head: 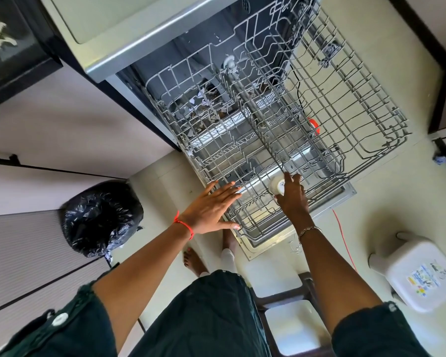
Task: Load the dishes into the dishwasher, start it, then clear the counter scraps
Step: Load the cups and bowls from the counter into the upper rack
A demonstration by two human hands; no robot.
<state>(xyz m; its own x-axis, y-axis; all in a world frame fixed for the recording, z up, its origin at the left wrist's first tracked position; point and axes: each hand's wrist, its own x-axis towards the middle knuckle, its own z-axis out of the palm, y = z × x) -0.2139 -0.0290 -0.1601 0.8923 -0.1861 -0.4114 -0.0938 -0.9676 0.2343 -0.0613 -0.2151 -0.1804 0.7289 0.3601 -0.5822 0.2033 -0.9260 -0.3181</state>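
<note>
Gripping one small white cup [277, 185] in curled fingers, the right hand [292, 199] holds it at the near edge of two pulled-out racks, lower rack [216, 155] and upper rack [358, 99]; which holds it I cannot tell. The left hand [209, 210] lies flat, fingers straight, on the lower rack's rim.

2 racks [242, 161] [358, 99], 1 cup [277, 185], 2 hands [211, 210] [292, 199] — 1 blk bin bag [101, 217], 1 wht stool [417, 274]
</note>
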